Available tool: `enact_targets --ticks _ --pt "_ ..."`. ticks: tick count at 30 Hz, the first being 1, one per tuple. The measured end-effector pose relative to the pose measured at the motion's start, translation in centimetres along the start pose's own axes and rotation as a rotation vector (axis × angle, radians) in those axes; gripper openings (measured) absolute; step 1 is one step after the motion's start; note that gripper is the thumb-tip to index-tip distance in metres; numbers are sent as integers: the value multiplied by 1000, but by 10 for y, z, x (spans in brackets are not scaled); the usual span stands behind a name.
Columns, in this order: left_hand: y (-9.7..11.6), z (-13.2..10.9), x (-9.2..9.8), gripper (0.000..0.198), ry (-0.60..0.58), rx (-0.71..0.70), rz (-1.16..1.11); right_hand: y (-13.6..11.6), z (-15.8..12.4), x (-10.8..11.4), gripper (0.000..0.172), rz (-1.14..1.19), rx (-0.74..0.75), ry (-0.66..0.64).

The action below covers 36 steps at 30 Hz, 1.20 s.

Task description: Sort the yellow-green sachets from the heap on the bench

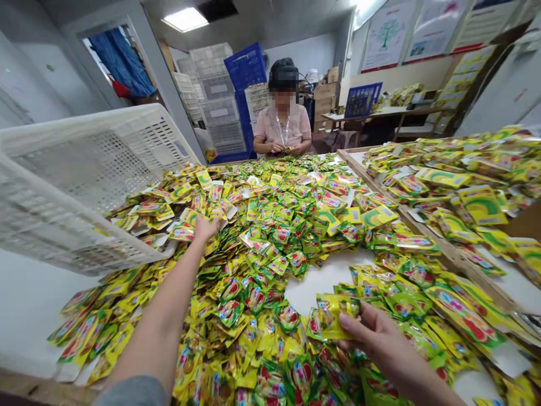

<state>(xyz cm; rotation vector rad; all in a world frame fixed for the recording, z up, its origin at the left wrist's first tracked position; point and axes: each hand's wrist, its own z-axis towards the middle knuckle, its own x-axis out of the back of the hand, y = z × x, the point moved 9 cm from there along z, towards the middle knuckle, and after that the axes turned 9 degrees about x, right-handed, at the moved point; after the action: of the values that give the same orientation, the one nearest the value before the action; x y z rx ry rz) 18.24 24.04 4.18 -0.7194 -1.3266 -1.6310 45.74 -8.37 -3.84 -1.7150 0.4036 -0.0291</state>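
Observation:
My right hand (372,330) pinches a shiny yellow sachet (332,316), thumb on top, over the heap near a bare patch of the white tabletop (315,287). My left hand (206,227) reaches forward into a pile of flat yellow-and-green cartons (181,232) at the mouth of a tipped white basket. Its fingertips are among the cartons and partly hidden, so whether they grip one is unclear. Between and below both hands spreads a thick heap of small green and yellow sachets (253,296), printed with red fruit.
The white plastic basket (88,220) lies on its side at left. A wooden divider (416,225) separates more cartons (482,206) on the right. Across the table sits a person (282,124) with both hands together at a small item. Stacked crates (217,96) stand behind.

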Motion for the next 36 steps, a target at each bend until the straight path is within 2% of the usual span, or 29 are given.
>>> enact_targets --ticks 2,6,9,13,17,20,22,24,26,28,32,34,36 --pt "-19 15 -16 35 -63 92 40 2 0 -1 37 -33 0 -18" --pt "-32 11 -38 34 -175 99 75 -1 -1 3 35 -92 49 45" --pt "-27 1 -30 35 -175 61 59 1 0 -4 36 -100 48 -6" --pt "-9 -18 1 36 -99 50 -14 11 3 -3 42 -73 18 -16" --pt "27 -69 27 35 -85 -80 -119 12 9 14 40 -45 68 115" --pt "55 -129 38 44 -152 -273 -304 8 13 19 41 -24 133 159" --pt "66 -169 41 44 -215 -337 -472 2 13 22 43 -33 172 200" --pt "73 -204 38 45 -266 -356 -546 -15 5 27 45 -59 274 289" --pt "84 -234 30 58 -292 -392 -516 -44 -11 28 42 -101 436 371" --pt "95 -256 25 65 -270 -448 -459 -77 -31 19 37 -155 611 394" --pt "109 -277 30 48 -118 -540 -487 -126 -53 -18 25 -422 831 227" --pt "109 -281 35 46 -36 -574 -524 -136 -52 -38 21 -653 867 85" --pt "108 -285 36 44 32 -608 -524 -135 -47 -54 18 -857 851 -70"
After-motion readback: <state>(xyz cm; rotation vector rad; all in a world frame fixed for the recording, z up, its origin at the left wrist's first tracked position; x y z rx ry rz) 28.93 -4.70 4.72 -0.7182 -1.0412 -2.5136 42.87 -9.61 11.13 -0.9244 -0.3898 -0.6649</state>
